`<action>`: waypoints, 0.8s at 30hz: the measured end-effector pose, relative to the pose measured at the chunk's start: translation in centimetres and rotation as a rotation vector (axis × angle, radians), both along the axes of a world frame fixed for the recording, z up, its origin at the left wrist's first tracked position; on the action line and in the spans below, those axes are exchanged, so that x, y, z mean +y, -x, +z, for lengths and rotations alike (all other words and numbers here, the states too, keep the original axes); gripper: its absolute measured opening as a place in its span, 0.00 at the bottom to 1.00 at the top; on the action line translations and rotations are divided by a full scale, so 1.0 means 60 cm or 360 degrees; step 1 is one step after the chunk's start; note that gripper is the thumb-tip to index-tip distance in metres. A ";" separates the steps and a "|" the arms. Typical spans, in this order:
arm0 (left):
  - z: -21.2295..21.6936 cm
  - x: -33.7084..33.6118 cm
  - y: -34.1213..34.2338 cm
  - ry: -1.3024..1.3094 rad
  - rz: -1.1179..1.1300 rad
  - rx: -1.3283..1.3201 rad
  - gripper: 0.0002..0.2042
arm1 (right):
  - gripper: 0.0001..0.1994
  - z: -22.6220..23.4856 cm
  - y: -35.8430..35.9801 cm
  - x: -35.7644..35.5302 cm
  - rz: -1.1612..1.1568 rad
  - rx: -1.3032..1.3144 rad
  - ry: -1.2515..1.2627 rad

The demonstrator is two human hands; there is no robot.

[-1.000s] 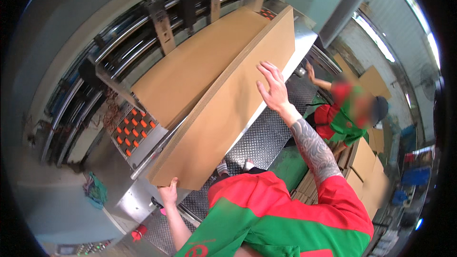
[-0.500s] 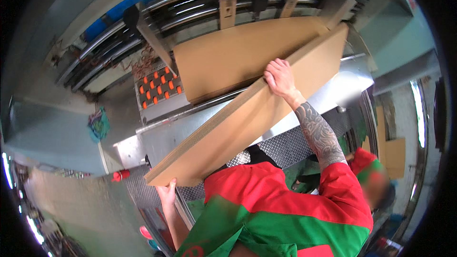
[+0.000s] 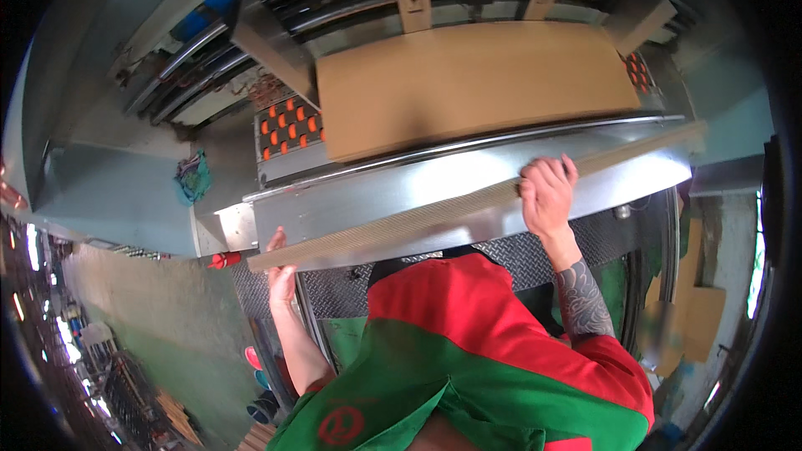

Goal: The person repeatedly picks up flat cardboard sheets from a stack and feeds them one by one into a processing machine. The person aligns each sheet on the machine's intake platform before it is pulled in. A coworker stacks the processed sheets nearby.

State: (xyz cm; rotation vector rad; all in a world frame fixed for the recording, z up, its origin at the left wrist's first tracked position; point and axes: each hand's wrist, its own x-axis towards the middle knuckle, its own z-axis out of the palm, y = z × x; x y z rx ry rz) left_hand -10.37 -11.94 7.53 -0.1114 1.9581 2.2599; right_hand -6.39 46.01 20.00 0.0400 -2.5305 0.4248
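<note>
A long stack of corrugated cardboard sheets (image 3: 418, 219) shows its fluted edge to me, slanting from lower left to upper right over a metal ledge. My left hand (image 3: 282, 276) is closed round its left end, fingertips showing beyond the far side. Right of its middle, my right hand (image 3: 549, 194) grips the top edge with curled fingers. Beyond the ledge, more brown cardboard (image 3: 476, 88) lies flat in the machine, between upright metal guide plates. Whether the held stack's underside touches the ledge, I cannot tell.
The shiny metal ledge (image 3: 368, 202) runs along the machine's front. Orange rollers (image 3: 290, 127) flank the cardboard bed. Metal guide plates (image 3: 271, 54) and bars stand behind. A red object (image 3: 224, 260) is at the ledge's left. Tread-plate flooring (image 3: 334, 294) lies below.
The stack has swung away from the cardboard in the machine and turned edge-on, nearer level. My left hand rose and my right hand came lower and rightward, both still holding it.
</note>
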 end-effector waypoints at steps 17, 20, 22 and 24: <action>0.026 0.061 0.017 -0.0678 0.0589 0.0281 0.38 | 0.32 -0.509 -0.078 0.328 -0.1552 -0.0032 0.3206; 0.085 0.071 0.013 -0.0560 0.0630 0.0221 0.41 | 0.36 -0.607 -0.055 0.304 -0.1327 0.0071 0.3510; 0.117 0.086 0.022 -0.0517 0.0661 0.0244 0.42 | 0.37 -0.634 -0.035 0.289 -0.0848 0.0301 0.3782; 0.137 0.103 0.038 -0.0507 0.0796 0.0152 0.42 | 0.38 -0.648 -0.016 0.264 -0.0664 0.0522 0.3908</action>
